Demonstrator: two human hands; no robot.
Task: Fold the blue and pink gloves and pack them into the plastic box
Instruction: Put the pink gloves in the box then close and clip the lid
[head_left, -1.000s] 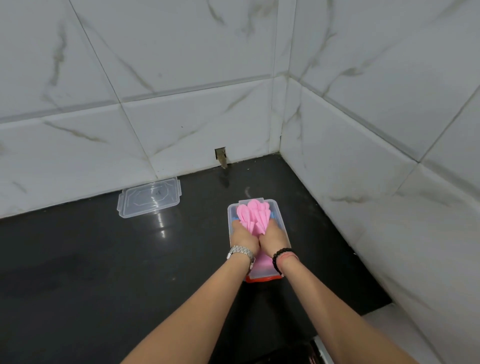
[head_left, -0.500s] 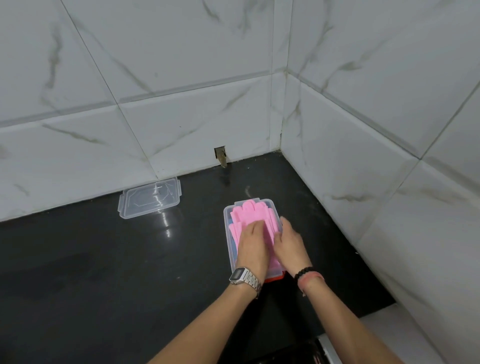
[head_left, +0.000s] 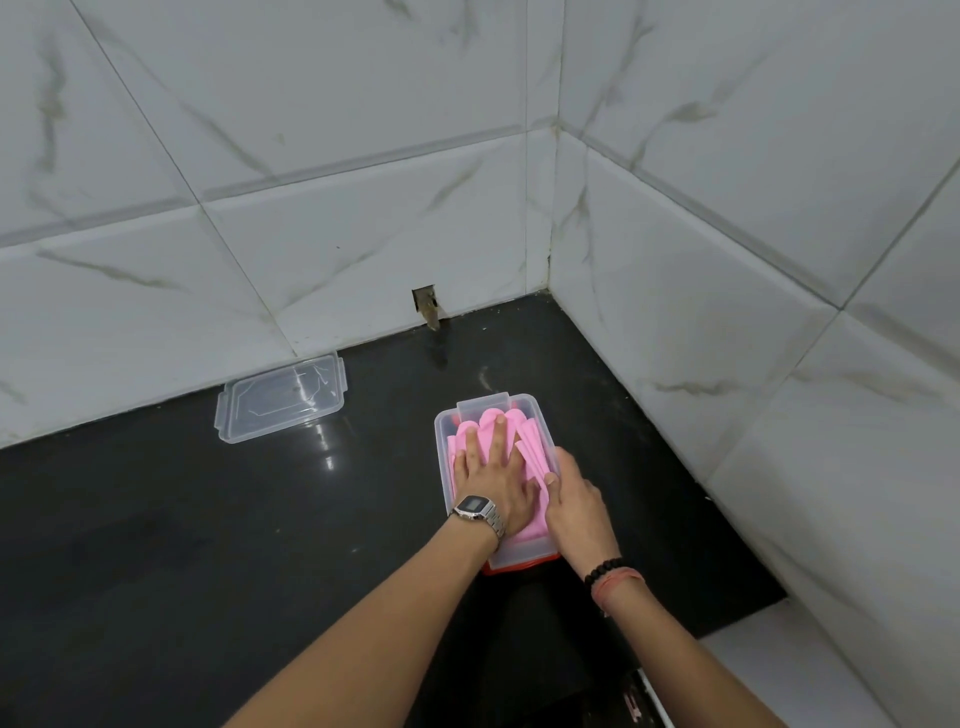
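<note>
just now the pink gloves (head_left: 530, 457) are seen lying inside the clear plastic box (head_left: 442, 457), which is set on the black counter (head_left: 156, 519) near the corner of the tiled walls (head_left: 311, 208). the left hand (head_left: 493, 480) is laid flat on top of the pink gloves, its fingers straight and spread apart, the fingertips reaching toward the far end of the box. a metal wristwatch (head_left: 477, 512) is worn on that wrist. the right hand (head_left: 574, 506) is placed at the right side of the box, its thumb laid against the gloves at the rim; whether its other fingers are curled over the box wall cannot be told, as they are hidden behind the hand. a black bead bracelet (head_left: 602, 569) and a reddish band are worn on the right wrist. a strip of red is shown under the near end of the box. blue gloves cannot be made out here. the clear lid (head_left: 283, 397) is left lying flat on the counter, well apart from the box, to the left and close to the back wall.
</note>
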